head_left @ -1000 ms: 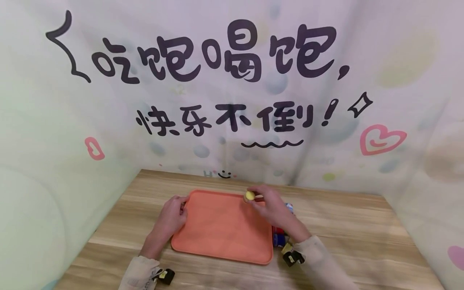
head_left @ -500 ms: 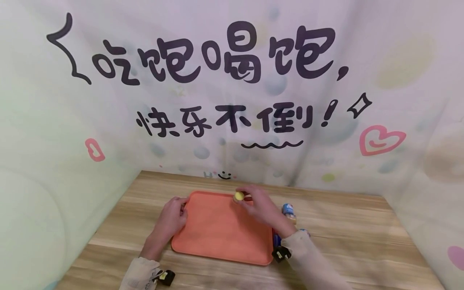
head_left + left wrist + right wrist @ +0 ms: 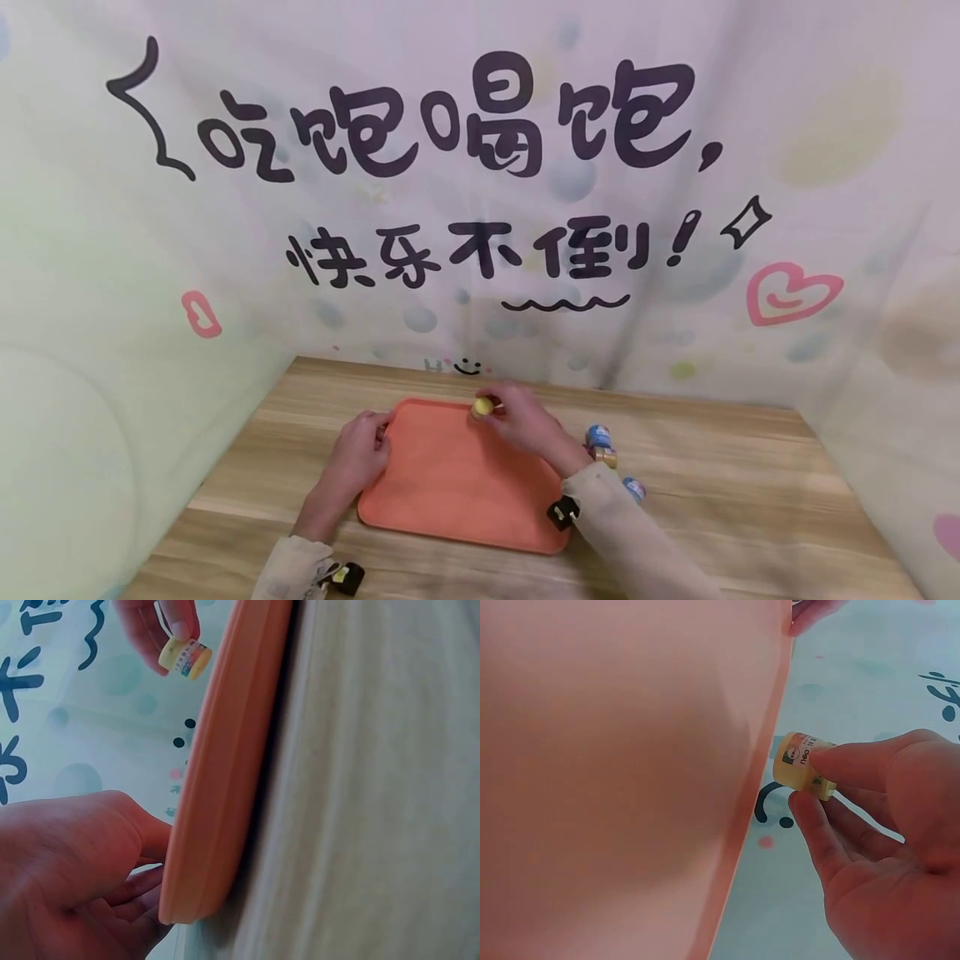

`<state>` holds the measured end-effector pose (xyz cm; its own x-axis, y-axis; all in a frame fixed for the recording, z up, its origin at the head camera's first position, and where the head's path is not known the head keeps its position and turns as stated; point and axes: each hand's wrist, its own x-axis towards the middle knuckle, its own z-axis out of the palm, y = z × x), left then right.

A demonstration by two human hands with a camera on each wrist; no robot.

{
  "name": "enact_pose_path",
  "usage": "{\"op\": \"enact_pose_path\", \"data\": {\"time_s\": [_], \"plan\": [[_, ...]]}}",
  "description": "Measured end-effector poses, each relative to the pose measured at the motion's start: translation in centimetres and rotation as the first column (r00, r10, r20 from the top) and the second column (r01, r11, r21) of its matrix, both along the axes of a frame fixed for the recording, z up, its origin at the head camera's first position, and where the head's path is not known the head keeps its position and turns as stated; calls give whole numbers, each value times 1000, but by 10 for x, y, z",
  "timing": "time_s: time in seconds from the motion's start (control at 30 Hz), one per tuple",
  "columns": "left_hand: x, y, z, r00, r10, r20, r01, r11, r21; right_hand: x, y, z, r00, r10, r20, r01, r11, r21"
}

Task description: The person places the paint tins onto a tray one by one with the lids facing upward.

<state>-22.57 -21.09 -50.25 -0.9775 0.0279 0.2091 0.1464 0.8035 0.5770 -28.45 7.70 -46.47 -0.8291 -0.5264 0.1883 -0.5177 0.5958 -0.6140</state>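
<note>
Head view: soft, even light; left wall [image 3: 67, 250] palest, greenish; faint shadow on the orange tray [image 3: 457, 483] near the right hand [image 3: 517, 418]; small blue containers [image 3: 598, 437] too soft to read. Left wrist view: dim, cool; dark shadow beneath the tray; wooden tabletop [image 3: 390, 787] blurred. Right wrist view: hazy; broad soft shadow on the tray; small yellow jar [image 3: 801, 761] fairly crisp.

1. Tray [image 3: 465, 483]: middle and near half open; way in from the near side, between the forearms.
2. Tray's left edge: blocked by left hand [image 3: 362, 450].
3. Far edge: right hand [image 3: 521, 417] with small bottle [image 3: 483, 406] in the way; narrow strip before back wall [image 3: 405, 333].
4. Right edge: right sleeve [image 3: 618, 517] crosses; small jars [image 3: 598, 435] just beyond.
5. Past jars: broad open tabletop [image 3: 735, 483].
</note>
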Motion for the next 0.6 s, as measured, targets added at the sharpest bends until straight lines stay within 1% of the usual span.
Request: {"op": "enact_pose_path", "data": {"time_s": [0.23, 0.33, 0.6], "plan": [[0, -3, -1, 999, -6, -47, 6, 1000, -16, -4, -13, -3, 998, 26, -65, -21, 997, 73], [1, -3, -2, 998, -15, -68, 15, 1000, -8, -6, -19, -3, 996, 42, -73, -35, 995, 97], [2, -2, -5, 996, -36, -84, 34, 999, -17, -10, -34, -3, 998, 50, -37, -45, 990, 131]]}}
